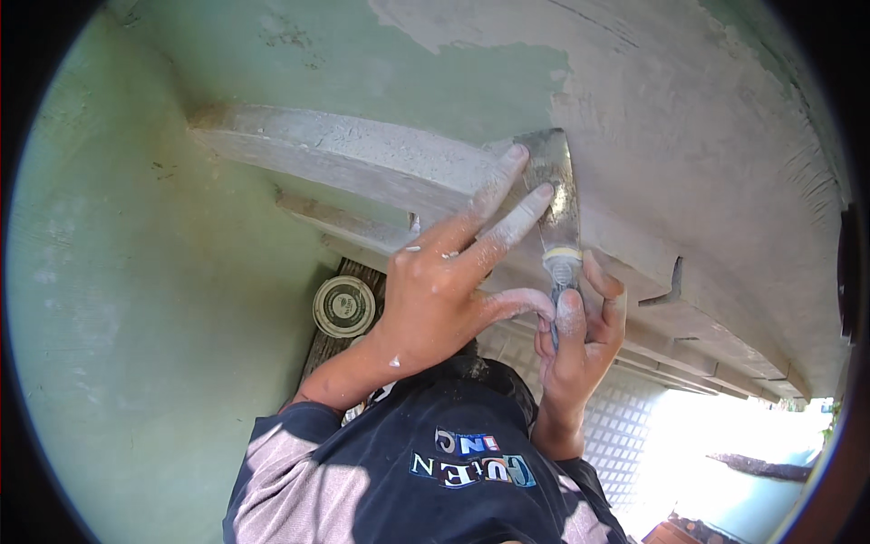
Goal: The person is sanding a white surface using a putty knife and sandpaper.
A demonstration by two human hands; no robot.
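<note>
A right hand point(580, 340) grips the handle of a putty knife point(555, 204), fingers curled shut around it, blade flat against a plastered ledge point(362, 159) above. The left hand point(444, 290) spreads two dusty fingers point(507, 222) on the blade. A round tin point(344, 306) sits lower left of the hands.

Pale green wall point(136, 272) with grey-white plaster patches, a dull grey putty knife point(553, 181), white-dusted hands.
</note>
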